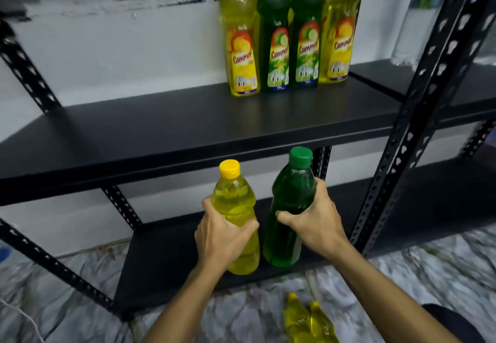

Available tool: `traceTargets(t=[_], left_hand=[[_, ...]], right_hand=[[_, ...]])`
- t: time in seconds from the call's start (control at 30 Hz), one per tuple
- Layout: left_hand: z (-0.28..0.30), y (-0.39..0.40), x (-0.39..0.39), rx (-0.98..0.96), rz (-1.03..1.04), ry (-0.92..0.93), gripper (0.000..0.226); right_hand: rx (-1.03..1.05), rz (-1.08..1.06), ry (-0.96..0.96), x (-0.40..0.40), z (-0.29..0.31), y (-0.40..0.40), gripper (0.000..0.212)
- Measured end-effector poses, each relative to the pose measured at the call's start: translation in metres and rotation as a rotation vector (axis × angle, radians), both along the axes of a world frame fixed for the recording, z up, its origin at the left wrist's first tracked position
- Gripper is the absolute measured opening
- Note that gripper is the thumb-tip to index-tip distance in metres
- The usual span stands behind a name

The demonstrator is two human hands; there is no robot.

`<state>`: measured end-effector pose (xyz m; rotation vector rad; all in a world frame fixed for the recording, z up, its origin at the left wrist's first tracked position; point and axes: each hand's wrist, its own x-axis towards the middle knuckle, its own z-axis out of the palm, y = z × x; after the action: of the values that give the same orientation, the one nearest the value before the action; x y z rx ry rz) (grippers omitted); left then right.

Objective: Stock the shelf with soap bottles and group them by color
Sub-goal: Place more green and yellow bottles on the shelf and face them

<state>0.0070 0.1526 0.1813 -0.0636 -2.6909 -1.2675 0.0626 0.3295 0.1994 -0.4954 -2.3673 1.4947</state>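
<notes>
Bottles filled both hands: our left hand [220, 238] gripped the yellow bottle [236, 216], our right hand [311, 222] the green bottle [290, 208], both below the shelf [161, 128]. We judged each should join its matching colour among the shelved bottles [290, 34], upright, labels forward.
</notes>
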Motion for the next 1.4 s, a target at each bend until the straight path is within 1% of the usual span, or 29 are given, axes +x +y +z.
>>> traceTargets(t=[0.2, 0.33, 0.4, 0.6, 0.73, 0.83, 1.03, 1.27, 1.4], left_hand=[[0.065, -0.001, -0.01, 0.09, -0.044, 0.161, 0.076], [0.117, 0.001, -0.019, 0.128, -0.071, 0.257, 0.072], [0.144, 0.004, -0.023, 0.14, -0.076, 0.307, 0.071], [0.214, 0.007, -0.042, 0.197, -0.084, 0.397, 0.07], [0.247, 0.008, -0.057, 0.18, -0.106, 0.425, 0.074], [0.259, 0.012, -0.071, 0.157, -0.119, 0.425, 0.073], [0.258, 0.028, -0.098, 0.126, -0.112, 0.365, 0.072], [0.25, 0.047, -0.119, 0.054, -0.116, 0.306, 0.08], [0.246, 0.051, -0.13, 0.063, -0.122, 0.285, 0.078]], right_hand=[[0.01, 0.0, 0.19, -0.005, 0.064, 0.008, 0.075], [0.084, 0.021, 0.254, -0.017, 0.107, 0.013, 0.084], [0.13, 0.033, 0.291, -0.022, 0.127, 0.014, 0.085], [0.204, 0.04, 0.393, -0.039, 0.189, 0.021, 0.07], [0.242, 0.026, 0.46, -0.058, 0.224, 0.027, 0.061], [0.271, 0.013, 0.487, -0.072, 0.239, 0.031, 0.063], [0.289, -0.038, 0.45, -0.101, 0.242, 0.034, 0.087], [0.261, -0.002, 0.397, -0.121, 0.233, 0.042, 0.081], [0.27, 0.027, 0.384, -0.131, 0.234, 0.049, 0.091]])
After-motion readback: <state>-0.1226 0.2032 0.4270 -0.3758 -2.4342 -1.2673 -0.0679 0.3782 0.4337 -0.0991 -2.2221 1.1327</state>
